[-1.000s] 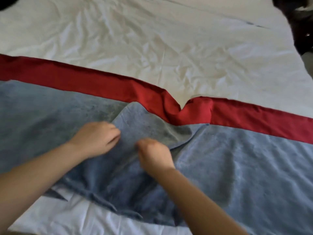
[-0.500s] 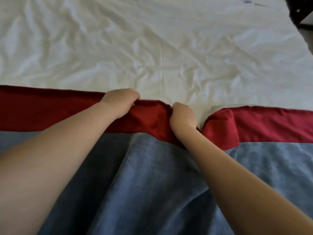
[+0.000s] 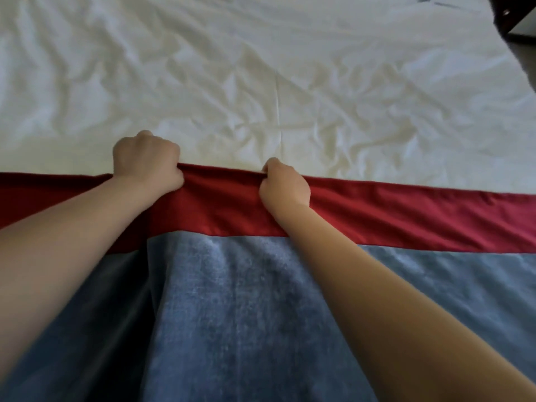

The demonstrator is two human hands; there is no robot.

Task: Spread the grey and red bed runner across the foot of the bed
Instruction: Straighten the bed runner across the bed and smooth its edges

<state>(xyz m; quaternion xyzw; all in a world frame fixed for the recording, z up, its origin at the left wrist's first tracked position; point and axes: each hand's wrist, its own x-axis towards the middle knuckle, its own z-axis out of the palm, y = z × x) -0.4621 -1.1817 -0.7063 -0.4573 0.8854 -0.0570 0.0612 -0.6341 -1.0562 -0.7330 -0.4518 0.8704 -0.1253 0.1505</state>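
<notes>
The bed runner [image 3: 232, 300] lies across the near part of the bed, grey plush in front with a red band [image 3: 391, 221] along its far edge. My left hand [image 3: 146, 161] is fisted on the red band's far edge at centre left. My right hand [image 3: 284, 184] grips the same edge a little to the right. Between the hands the red edge is pulled nearly straight, with a slight roll. Both forearms stretch over the grey part.
The wrinkled white bed sheet [image 3: 275, 82] fills the far half of the view. At the top right corner the bed's edge meets dark furniture [image 3: 510, 15] and floor.
Both hands moved from the grey part to the red band's far edge and pushed it away from me. The fold in the red band to the right of centre has been flattened out.
</notes>
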